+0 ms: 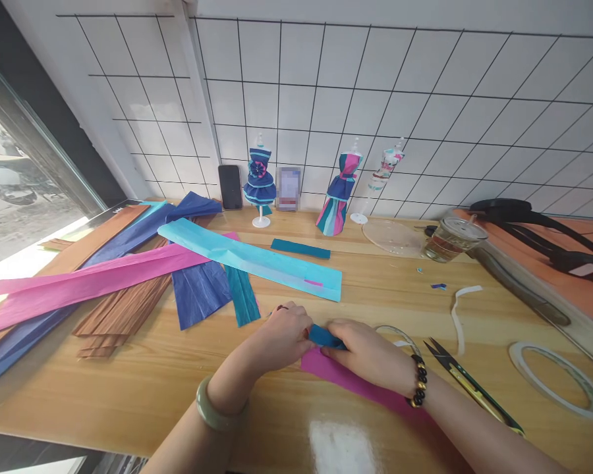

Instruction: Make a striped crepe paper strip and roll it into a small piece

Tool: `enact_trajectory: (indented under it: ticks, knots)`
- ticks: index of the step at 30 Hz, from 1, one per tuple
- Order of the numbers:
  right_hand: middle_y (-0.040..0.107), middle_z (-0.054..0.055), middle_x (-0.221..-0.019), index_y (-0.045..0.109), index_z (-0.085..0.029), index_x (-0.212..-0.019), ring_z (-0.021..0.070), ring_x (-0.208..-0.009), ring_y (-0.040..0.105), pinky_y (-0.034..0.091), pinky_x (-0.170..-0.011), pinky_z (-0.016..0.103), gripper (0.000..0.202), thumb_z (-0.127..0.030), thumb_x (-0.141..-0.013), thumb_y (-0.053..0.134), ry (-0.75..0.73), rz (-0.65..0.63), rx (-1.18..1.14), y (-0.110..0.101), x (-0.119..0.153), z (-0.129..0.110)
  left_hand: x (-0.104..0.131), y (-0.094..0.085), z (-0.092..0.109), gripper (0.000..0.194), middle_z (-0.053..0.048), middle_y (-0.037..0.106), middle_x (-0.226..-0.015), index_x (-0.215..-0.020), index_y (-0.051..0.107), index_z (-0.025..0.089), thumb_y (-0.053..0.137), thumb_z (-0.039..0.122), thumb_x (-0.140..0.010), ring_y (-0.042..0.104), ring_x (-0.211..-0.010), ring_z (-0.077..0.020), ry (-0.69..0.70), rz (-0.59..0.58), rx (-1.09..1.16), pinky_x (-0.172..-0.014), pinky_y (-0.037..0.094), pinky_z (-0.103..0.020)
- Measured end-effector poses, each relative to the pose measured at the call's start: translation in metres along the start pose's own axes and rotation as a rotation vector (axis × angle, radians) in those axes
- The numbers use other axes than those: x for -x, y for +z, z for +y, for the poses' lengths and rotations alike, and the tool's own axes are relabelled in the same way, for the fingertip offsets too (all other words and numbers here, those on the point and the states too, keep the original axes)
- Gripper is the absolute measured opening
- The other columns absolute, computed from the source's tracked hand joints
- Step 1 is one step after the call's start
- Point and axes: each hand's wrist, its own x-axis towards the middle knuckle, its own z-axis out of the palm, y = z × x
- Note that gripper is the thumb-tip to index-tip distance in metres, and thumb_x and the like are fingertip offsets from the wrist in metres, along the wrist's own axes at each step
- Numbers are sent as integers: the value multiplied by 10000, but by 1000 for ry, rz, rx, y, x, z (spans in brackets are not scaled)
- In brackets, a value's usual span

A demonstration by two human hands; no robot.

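Observation:
In the head view, a folded teal paper strip spans the gap between my two hands, close to the table's middle. The fingers of my left hand, which has a pale green bangle at the wrist, are closed on its left end. My right hand, above a black-and-gold beaded bracelet, is closed around its right part; the fingertips are partly hidden. Beneath lies a magenta paper strip, running toward the lower right under my right wrist. Black-bladed scissors and a tape roll are beside my right hand.
Crepe paper strips cover the left side. A light blue strip and teal piece lie ahead. Small dress forms, phones and a lidded cup stand toward the wall. Another tape roll is at right.

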Motion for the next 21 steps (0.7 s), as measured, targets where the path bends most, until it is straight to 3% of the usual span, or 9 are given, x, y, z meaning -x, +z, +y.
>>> enact_trajectory:
  ticks: [6,11,17,21]
  knots:
    - [614,36,-785,551,-184,-736,178,-765,554,379,-653,258,91,-175,-786,476,-9,-7,3,-1,0,-3,-1,-1,1,108,-44,566,-791,-656,509,185,497,116,-739,509,-836,-206,13,-27,5,-736,416,-310]
    - [609,39,-783,551,-183,-739,183,-755,550,378,-653,265,95,-213,-798,482,-10,-6,-19,-3,1,0,0,-4,4,91,-41,572,-797,-671,517,183,502,176,-761,515,-854,-204,3,-34,66,-748,403,-303]
    - [603,9,-752,558,-192,-757,161,-701,536,361,-596,243,141,-286,-819,473,-3,-23,-88,-4,2,8,4,-8,5,177,24,536,-601,-603,530,191,462,214,-765,522,-615,-139,-48,-52,208,-549,361,-232]
    - [557,-13,-680,531,-188,-723,138,-624,494,337,-548,228,196,-347,-821,473,23,-34,-143,-2,2,14,7,-9,2,123,35,587,-649,-750,589,192,470,223,-756,551,-625,-121,-83,-59,319,-564,399,-205]
